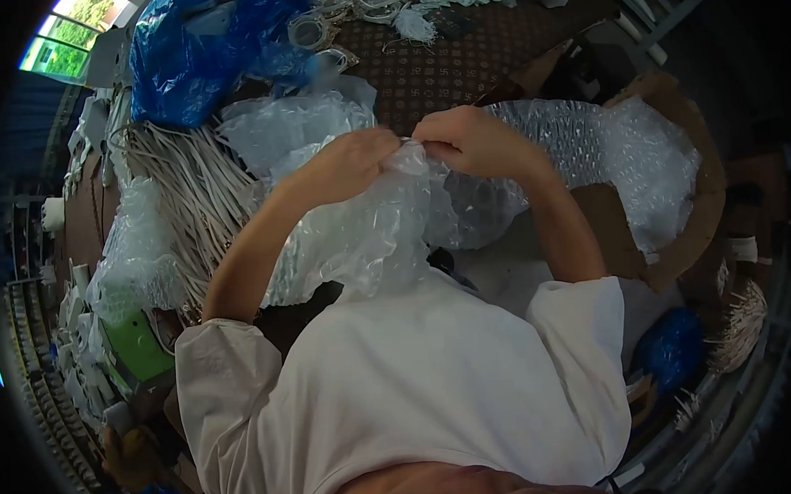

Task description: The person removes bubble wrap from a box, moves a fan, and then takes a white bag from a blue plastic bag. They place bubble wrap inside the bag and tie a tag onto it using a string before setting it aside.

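Observation:
Clear bubble wrap [360,235] hangs down in front of my chest, its top edge bunched between my two hands. My left hand [356,163] is closed on that edge, fingers pinched together. Close beside it on the right, my right hand [472,140] is also closed on the wrap, with thumb and fingers pressed together. The fingertips of both hands nearly meet. More bubble wrap [298,128] lies behind my left hand, and another stretch [554,138] runs off to the right behind my right hand.
A blue plastic bag [176,62] lies at the upper left, above a bundle of pale cables [199,194]. Brown patterned cloth [440,64] covers the surface ahead. Cardboard [706,180] edges the right side. A green box [135,347] stands at lower left.

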The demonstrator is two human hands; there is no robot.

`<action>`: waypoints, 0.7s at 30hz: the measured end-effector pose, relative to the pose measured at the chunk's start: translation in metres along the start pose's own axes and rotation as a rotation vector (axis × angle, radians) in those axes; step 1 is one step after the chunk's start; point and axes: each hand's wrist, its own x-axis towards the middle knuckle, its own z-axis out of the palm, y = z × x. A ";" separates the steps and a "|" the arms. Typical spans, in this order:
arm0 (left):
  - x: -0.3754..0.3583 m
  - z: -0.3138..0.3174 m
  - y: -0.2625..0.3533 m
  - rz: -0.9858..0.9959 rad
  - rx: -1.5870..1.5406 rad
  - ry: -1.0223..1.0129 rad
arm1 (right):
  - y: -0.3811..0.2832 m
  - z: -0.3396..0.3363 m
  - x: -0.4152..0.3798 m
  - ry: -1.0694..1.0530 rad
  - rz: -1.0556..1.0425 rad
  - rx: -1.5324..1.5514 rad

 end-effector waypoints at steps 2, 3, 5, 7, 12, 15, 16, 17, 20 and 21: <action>-0.004 0.002 0.011 -0.037 0.003 0.090 | -0.001 -0.003 -0.011 0.033 0.201 -0.361; -0.010 0.003 0.018 -0.095 0.006 0.186 | 0.001 -0.003 -0.018 0.050 0.220 -0.362; -0.021 0.006 0.025 -0.070 0.019 0.183 | 0.007 -0.002 -0.030 0.034 0.198 -0.330; -0.028 0.006 0.034 -0.046 0.038 0.196 | 0.006 0.002 -0.038 0.061 0.138 -0.329; -0.029 -0.001 0.048 -0.018 0.147 0.173 | 0.009 0.004 -0.036 0.175 0.022 -0.315; -0.043 -0.002 0.042 0.017 0.172 0.246 | 0.040 -0.002 -0.050 0.340 0.111 -0.204; -0.074 -0.008 0.034 -0.053 0.395 0.362 | 0.068 -0.023 -0.077 0.562 0.206 -0.096; -0.118 -0.020 0.020 -0.123 0.619 0.481 | 0.083 -0.061 -0.118 0.851 0.546 -0.320; -0.198 -0.059 -0.024 -0.501 0.426 0.649 | 0.105 -0.131 -0.225 1.084 0.760 -0.938; -0.215 -0.076 -0.041 -0.533 0.330 0.784 | 0.076 -0.130 -0.208 1.107 0.845 -0.827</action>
